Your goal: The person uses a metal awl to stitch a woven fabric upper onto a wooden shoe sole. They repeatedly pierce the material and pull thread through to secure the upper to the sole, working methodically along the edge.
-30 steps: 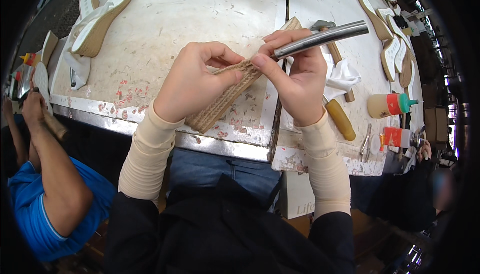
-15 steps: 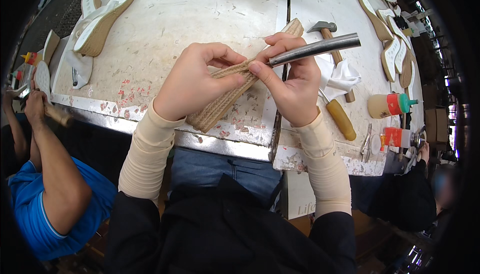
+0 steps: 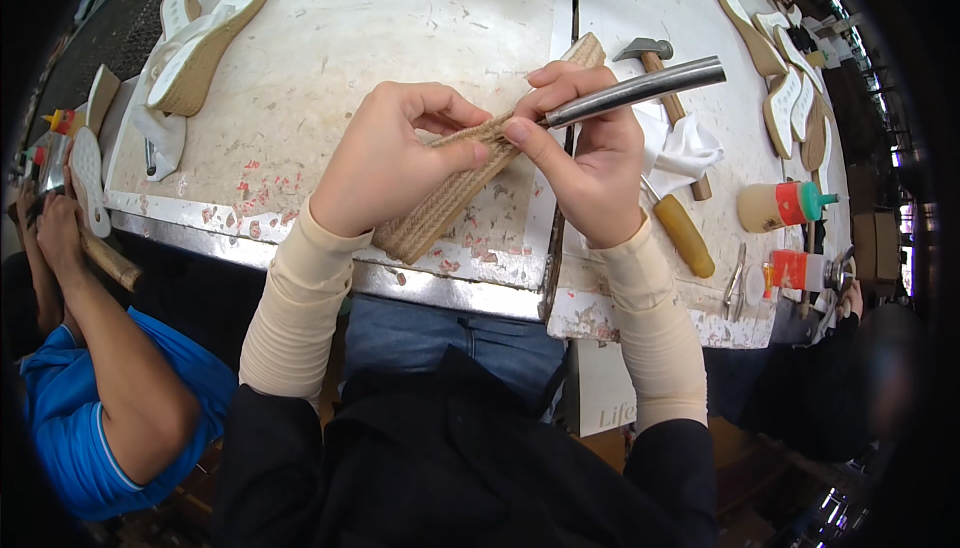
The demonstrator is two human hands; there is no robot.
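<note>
A wedge shoe sole covered in tan braided jute lies on its side, slanting across the table in front of me. My left hand is closed on its upper edge, thumb and fingers pinching the braid. Close beside it, my right hand pinches the same edge between thumb and forefinger. A tool with a round grey metal handle is gripped in that right hand, its handle sticking out to the right. The tool's working tip is hidden at the fingers and braid.
To the right lie a hammer, a white cloth, a yellow-handled tool, tweezers and a green-capped bottle. More wedge soles rest at left and far right. A co-worker's arm is at left, holding a hammer.
My hands stay at the sole's edge, with the metal handle shifted very slightly to the right. At left, the co-worker's hands and hammer have moved.
</note>
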